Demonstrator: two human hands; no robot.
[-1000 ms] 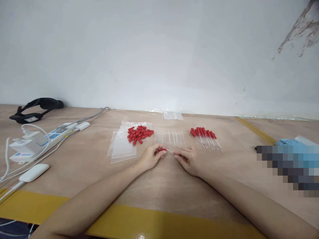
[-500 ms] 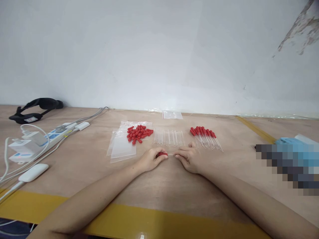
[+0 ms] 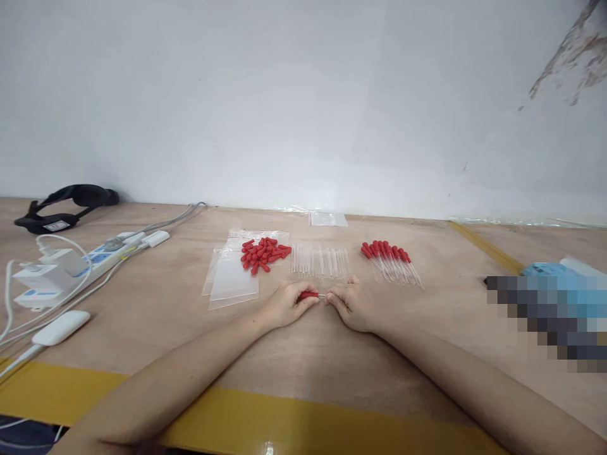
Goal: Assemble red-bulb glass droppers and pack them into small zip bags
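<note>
My left hand (image 3: 288, 304) pinches a red rubber dropper bulb (image 3: 309, 295) between thumb and fingers. My right hand (image 3: 353, 304) grips a thin glass dropper tube (image 3: 322, 296), and a short stretch of it shows between the hands, in line with the bulb. How deep the tube sits in the bulb is hidden. Behind my left hand lies a pile of loose red bulbs (image 3: 260, 254). A row of bare glass tubes (image 3: 320, 260) lies beyond both hands. To the right, several droppers with red bulbs fitted (image 3: 391, 260) lie side by side.
Clear plastic bags (image 3: 233, 285) lie partly under the loose bulbs, and a small bag (image 3: 329, 219) is near the wall. A power strip (image 3: 95, 268) with plugs and cables, plus a black headset strap (image 3: 71, 208), occupy the left. A blue item (image 3: 554, 272) sits at right, beside a blurred-out area.
My right hand has moved left, closer to my left hand, and its fingers have curled more. Less of the glass tube shows between the hands.
</note>
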